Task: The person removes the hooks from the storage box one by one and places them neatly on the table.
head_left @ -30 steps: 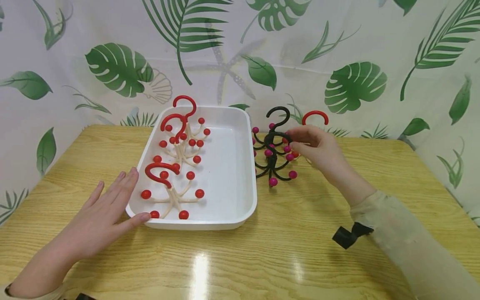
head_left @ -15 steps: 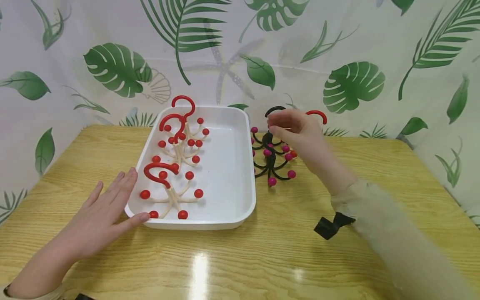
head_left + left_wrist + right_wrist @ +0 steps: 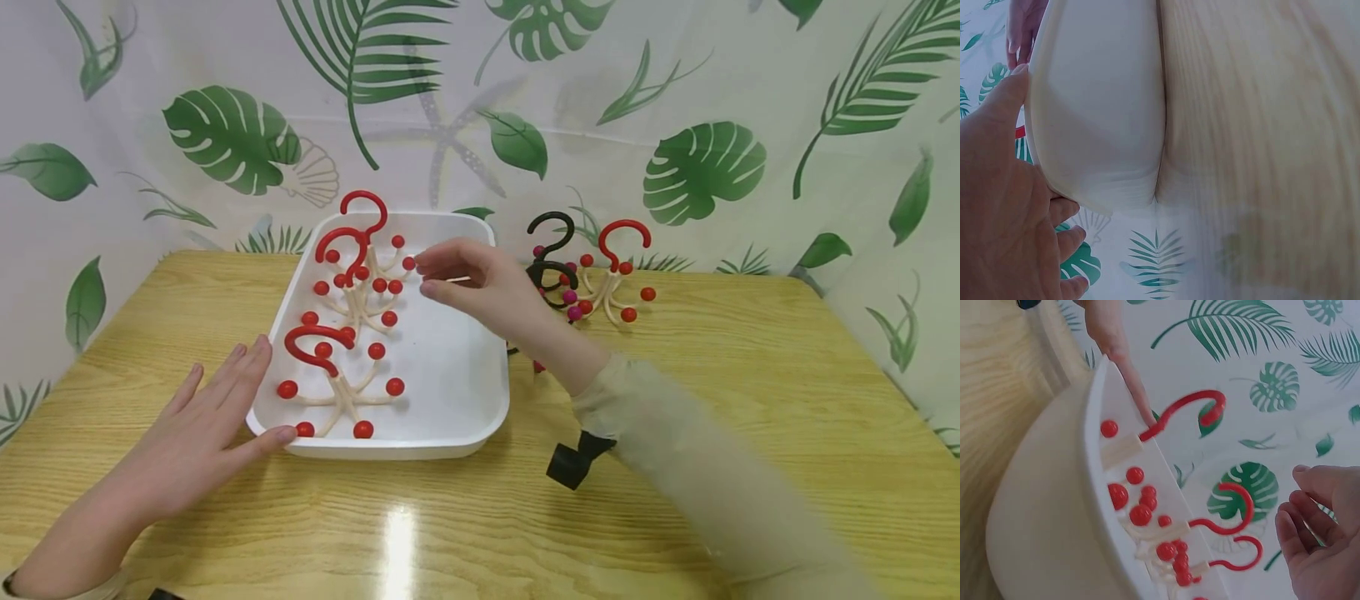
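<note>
My left hand point(image 3: 187, 433) lies with straight fingers against the left wall and front corner of the white tray point(image 3: 450, 446). In the left wrist view, its thumb and fingertips are right at the tray's rim point(image 3: 1038, 134). Over the tray's right side hovers my right hand point(image 3: 487, 292), loosely curved with nothing between thumb and fingers. Three hook-handled pieces stand along the tray's left half: a front one point(image 3: 345, 396), a middle one point(image 3: 356, 304) and a back one point(image 3: 375, 262). Each has a red hook and cream arms tipped with red balls.
Right of the tray are two black hook-handled pieces point(image 3: 551, 275) with magenta balls, partly hidden by my right hand and arm. Beside them on the wooden table point(image 3: 712, 375) is another red-hooked cream piece point(image 3: 611, 287). Behind the table hangs a leaf-patterned backdrop point(image 3: 585, 150).
My right hand has moved left from the black pieces to above the tray, uncovering the red-hooked piece on the right. My left hand stays at the tray.
</note>
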`<state>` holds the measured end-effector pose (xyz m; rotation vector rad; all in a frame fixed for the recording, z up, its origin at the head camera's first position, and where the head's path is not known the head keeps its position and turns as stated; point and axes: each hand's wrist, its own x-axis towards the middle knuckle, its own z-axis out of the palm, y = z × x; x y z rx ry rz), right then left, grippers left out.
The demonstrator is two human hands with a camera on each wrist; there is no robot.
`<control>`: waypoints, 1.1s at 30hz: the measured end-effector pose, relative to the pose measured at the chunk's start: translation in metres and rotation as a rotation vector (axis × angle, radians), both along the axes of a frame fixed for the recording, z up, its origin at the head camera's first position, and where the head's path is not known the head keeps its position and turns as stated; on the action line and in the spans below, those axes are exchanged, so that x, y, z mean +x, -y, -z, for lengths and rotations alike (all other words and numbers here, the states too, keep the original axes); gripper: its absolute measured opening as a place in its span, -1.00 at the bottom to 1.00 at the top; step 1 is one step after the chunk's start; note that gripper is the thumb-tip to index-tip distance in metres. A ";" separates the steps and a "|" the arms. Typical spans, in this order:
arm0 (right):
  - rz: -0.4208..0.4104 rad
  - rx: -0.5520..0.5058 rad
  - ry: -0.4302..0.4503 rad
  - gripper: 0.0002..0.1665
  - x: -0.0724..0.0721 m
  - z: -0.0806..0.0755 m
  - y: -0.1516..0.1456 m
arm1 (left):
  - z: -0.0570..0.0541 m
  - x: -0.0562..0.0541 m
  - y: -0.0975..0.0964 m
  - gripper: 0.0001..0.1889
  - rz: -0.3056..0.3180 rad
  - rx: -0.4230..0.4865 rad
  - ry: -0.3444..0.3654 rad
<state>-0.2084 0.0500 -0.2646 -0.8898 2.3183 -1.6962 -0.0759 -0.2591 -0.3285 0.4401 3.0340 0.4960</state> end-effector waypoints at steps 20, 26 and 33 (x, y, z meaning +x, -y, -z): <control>-0.194 0.014 0.089 -0.59 0.024 0.017 0.057 | -0.001 0.000 0.001 -0.01 0.000 0.014 0.013; -0.190 0.021 0.087 -0.63 0.028 0.020 0.062 | 0.000 -0.001 0.000 -0.01 0.004 0.010 0.011; -0.155 0.010 0.079 -0.77 0.029 0.022 0.067 | -0.001 -0.001 0.000 -0.01 0.001 0.005 0.015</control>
